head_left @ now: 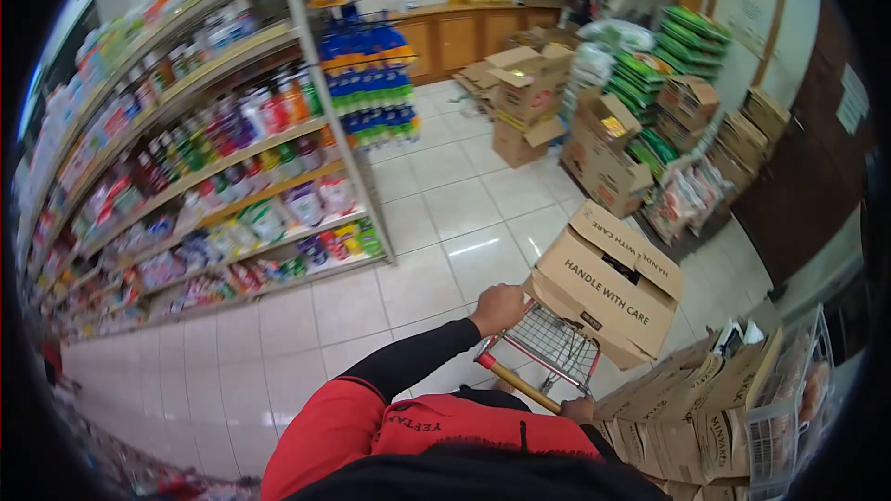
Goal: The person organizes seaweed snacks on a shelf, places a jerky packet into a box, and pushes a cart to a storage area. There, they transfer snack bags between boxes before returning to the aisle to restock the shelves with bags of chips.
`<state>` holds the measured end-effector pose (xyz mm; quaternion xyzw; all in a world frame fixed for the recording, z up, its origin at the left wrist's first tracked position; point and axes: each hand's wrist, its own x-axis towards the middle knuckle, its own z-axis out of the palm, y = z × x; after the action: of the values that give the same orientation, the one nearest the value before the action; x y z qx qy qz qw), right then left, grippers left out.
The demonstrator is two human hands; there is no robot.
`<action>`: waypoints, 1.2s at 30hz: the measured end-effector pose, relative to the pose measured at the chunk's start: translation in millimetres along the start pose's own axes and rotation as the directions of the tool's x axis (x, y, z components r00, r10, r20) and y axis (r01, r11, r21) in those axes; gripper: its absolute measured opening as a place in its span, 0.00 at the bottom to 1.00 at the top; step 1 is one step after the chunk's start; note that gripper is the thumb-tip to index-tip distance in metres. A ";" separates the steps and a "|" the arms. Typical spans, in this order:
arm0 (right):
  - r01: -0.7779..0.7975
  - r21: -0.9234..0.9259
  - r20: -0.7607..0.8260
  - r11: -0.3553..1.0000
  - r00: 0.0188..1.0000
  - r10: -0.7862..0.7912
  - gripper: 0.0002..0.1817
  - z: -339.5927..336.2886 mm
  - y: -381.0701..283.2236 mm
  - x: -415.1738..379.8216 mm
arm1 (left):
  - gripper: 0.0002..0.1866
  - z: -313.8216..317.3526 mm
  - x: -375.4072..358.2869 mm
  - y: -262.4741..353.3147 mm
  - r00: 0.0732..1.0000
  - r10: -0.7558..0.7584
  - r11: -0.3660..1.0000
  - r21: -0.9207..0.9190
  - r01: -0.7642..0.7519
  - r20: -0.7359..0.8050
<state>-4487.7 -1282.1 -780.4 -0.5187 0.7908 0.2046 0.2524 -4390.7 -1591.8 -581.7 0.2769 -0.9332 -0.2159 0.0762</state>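
Note:
A small shopping cart (557,343) with a wire basket and a yellow-and-red handle (520,380) stands in front of me. On its far part rests a cardboard box (603,292) printed "HANDLE WITH CARE", its top flaps partly apart over a dark gap. My left hand (498,309) is closed at the cart's left rim, right beside the box's near-left corner; its fingertips are hidden. At the right end of the handle, my right hand (577,408) is wrapped round the bar, partly covered by my clothing.
Shelves (223,158) of bottles and packets line the left, with hanging blue and green packs (371,83) at their end. Opened cartons (529,83) and stacked green sacks (640,83) stand ahead right. Close on my right are more cartons (687,408) and a white wire basket (780,417).

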 end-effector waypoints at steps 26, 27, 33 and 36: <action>-0.297 0.325 0.103 0.898 0.955 0.278 0.13 -60.2 296.7 280.5 | 0.09 156.3 489.3 113.8 0.913 0.351 0.934 -0.142 -0.327 0.209; -0.310 0.335 0.106 0.890 0.951 0.292 0.12 -67.6 305.1 281.1 | 0.09 162.5 504.5 117.7 0.900 0.372 0.926 -0.151 -0.345 0.227; -0.385 0.421 0.089 0.821 0.919 0.385 0.11 -55.1 383.5 322.4 | 0.09 215.0 602.9 180.6 0.787 0.522 0.840 -0.356 -0.409 0.329; -0.412 0.456 0.089 0.789 0.903 0.420 0.12 -60.9 406.2 322.9 | 0.09 236.9 640.3 212.3 0.722 0.574 0.812 -0.386 -0.438 0.387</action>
<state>-4982.3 -1395.7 -904.7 -0.2581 0.9130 0.0553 0.3111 -5090.1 -1698.3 -684.7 -0.0674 -0.9231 -0.3725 -0.0677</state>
